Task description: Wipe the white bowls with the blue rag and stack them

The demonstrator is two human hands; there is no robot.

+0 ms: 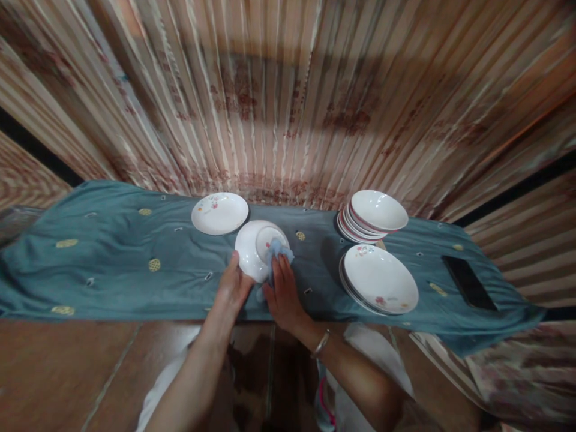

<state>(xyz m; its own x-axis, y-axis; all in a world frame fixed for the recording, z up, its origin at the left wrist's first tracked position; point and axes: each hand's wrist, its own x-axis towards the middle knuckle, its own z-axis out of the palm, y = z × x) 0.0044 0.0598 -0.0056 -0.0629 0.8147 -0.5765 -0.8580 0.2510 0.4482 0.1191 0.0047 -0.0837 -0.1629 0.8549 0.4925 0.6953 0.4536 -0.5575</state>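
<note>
A white bowl [249, 249] is held tilted over the table, its underside with the foot ring and a small red mark facing me. My left hand [234, 285] grips its lower left rim, fingers closed on it. My right hand [283, 291] presses a light blue cloth [281, 247] against the right part of the underside. Part of the cloth hangs below, between the hands. Just behind the bowl, to the left, a white plate [220, 213] with a floral pattern lies face up on the table.
At the right, a stack of bowls [378, 210] stands behind a stack of floral plates [380, 279]. A black phone [469, 282] lies farther right on the green tablecloth [117, 258]. A pleated curtain [279, 108] hangs behind the table.
</note>
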